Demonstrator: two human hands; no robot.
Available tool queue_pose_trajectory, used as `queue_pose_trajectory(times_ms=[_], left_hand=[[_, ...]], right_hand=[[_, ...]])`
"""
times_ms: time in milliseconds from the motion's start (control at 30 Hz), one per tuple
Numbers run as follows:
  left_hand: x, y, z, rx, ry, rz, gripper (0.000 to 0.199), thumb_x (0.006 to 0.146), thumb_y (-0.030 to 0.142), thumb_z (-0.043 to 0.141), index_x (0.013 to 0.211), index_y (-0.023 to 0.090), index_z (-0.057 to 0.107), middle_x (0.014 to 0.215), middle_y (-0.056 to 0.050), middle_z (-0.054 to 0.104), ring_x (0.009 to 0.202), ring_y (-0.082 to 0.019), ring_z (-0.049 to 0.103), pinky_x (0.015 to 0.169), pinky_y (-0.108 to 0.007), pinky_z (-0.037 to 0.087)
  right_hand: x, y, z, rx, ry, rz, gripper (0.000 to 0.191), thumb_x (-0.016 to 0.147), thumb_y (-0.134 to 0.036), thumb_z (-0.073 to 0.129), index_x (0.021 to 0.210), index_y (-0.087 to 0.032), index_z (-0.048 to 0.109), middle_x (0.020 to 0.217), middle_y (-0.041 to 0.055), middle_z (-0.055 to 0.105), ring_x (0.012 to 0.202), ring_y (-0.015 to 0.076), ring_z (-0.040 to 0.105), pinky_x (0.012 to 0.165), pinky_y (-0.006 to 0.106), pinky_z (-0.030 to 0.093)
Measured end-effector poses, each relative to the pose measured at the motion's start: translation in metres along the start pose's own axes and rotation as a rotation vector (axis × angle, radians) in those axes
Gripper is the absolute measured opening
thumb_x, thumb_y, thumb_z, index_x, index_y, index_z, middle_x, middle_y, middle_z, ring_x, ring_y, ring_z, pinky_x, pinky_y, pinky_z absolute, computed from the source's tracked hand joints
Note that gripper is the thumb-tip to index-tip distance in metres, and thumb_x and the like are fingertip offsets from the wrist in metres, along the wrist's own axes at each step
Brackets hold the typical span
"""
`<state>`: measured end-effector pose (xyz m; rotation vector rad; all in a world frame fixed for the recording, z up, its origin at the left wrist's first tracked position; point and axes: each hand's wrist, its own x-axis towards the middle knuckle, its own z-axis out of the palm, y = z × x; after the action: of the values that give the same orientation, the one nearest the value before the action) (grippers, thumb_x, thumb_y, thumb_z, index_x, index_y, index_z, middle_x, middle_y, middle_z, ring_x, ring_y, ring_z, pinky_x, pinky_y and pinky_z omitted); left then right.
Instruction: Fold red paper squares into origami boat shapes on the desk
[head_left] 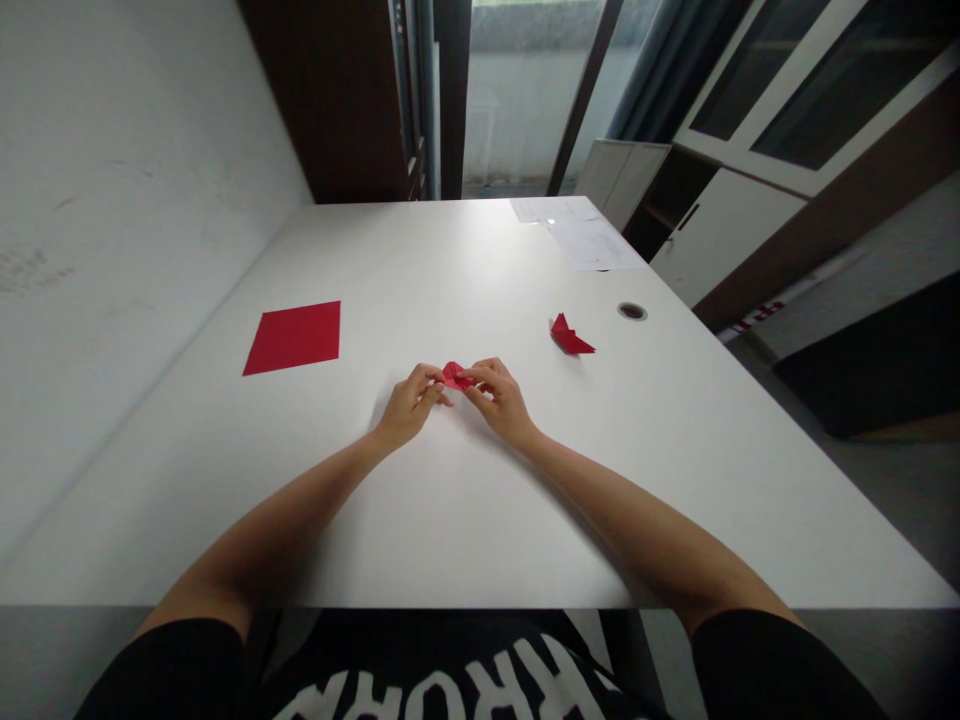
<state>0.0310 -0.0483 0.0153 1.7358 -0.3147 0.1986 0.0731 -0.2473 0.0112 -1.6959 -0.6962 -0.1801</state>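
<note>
Between my two hands is a small piece of folded red paper (453,373), just above the middle of the white table (450,520). My left hand (410,402) pinches its left edge between thumb and fingers. On the other side, my right hand (501,397) grips the paper with thumb and forefinger, the fingertips lying over its front. Fingers cover part of the folds, so the exact shape cannot be made out.
A flat red paper sheet (296,337) lies to the left. Off to the right sits a folded red paper figure (570,338) with pointed ends, near a round cable hole (632,312). White printed sheets (585,235) rest at the far right corner. A wall (135,220) borders the left side.
</note>
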Motion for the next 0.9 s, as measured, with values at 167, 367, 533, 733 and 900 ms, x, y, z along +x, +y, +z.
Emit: queue_pose_trajectory(times_ms=[167, 367, 533, 733, 900], left_hand=[[-0.0001, -0.0010, 0.0022, -0.019, -0.015, -0.049, 0.026, 0.095, 0.040, 0.064, 0.109, 0.023, 0.050, 0.098, -0.002, 0.069, 0.082, -0.016, 0.075, 0.074, -0.027, 0.057], [0.0005, -0.0047, 0.0034, -0.028, 0.008, -0.067, 0.019, 0.093, 0.036, 0.065, 0.103, 0.022, 0.057, 0.088, -0.001, 0.070, 0.080, -0.016, 0.073, 0.072, -0.027, 0.056], [0.0005, -0.0001, 0.0051, 0.008, 0.019, -0.060, 0.022, 0.089, 0.036, 0.071, 0.097, 0.021, 0.057, 0.102, -0.003, 0.070, 0.077, -0.014, 0.073, 0.063, -0.023, 0.053], [-0.0004, -0.0025, 0.0057, 0.028, 0.058, -0.057, 0.023, 0.091, 0.040, 0.069, 0.090, 0.020, 0.059, 0.085, -0.001, 0.071, 0.070, -0.013, 0.071, 0.066, -0.024, 0.053], [-0.0016, -0.0018, 0.0054, 0.018, 0.095, -0.057, 0.029, 0.088, 0.043, 0.072, 0.083, 0.019, 0.056, 0.082, -0.002, 0.073, 0.070, -0.015, 0.072, 0.068, -0.027, 0.054]], right_hand=[[0.0010, 0.0074, 0.0025, 0.183, 0.005, 0.082, 0.021, 0.092, -0.041, 0.068, 0.104, -0.025, 0.071, 0.101, 0.0046, 0.063, 0.086, 0.0161, 0.062, 0.071, 0.031, 0.053], [0.0003, 0.0055, 0.0039, 0.261, -0.080, 0.176, 0.026, 0.089, -0.044, 0.070, 0.101, -0.022, 0.070, 0.092, 0.0036, 0.071, 0.080, 0.0157, 0.064, 0.073, 0.032, 0.053], [0.0000, 0.0034, 0.0049, 0.231, -0.047, 0.186, 0.029, 0.086, -0.047, 0.074, 0.097, -0.021, 0.070, 0.089, 0.0034, 0.071, 0.075, 0.0154, 0.063, 0.068, 0.031, 0.053], [-0.0035, 0.0046, 0.0074, 0.208, -0.030, 0.199, 0.031, 0.091, -0.050, 0.069, 0.087, -0.020, 0.064, 0.080, 0.0031, 0.072, 0.066, 0.0146, 0.063, 0.063, 0.030, 0.052], [-0.0048, -0.0001, 0.0085, 0.146, 0.003, 0.219, 0.037, 0.092, -0.057, 0.065, 0.085, -0.021, 0.061, 0.078, 0.0036, 0.073, 0.066, 0.0157, 0.065, 0.062, 0.030, 0.053]])
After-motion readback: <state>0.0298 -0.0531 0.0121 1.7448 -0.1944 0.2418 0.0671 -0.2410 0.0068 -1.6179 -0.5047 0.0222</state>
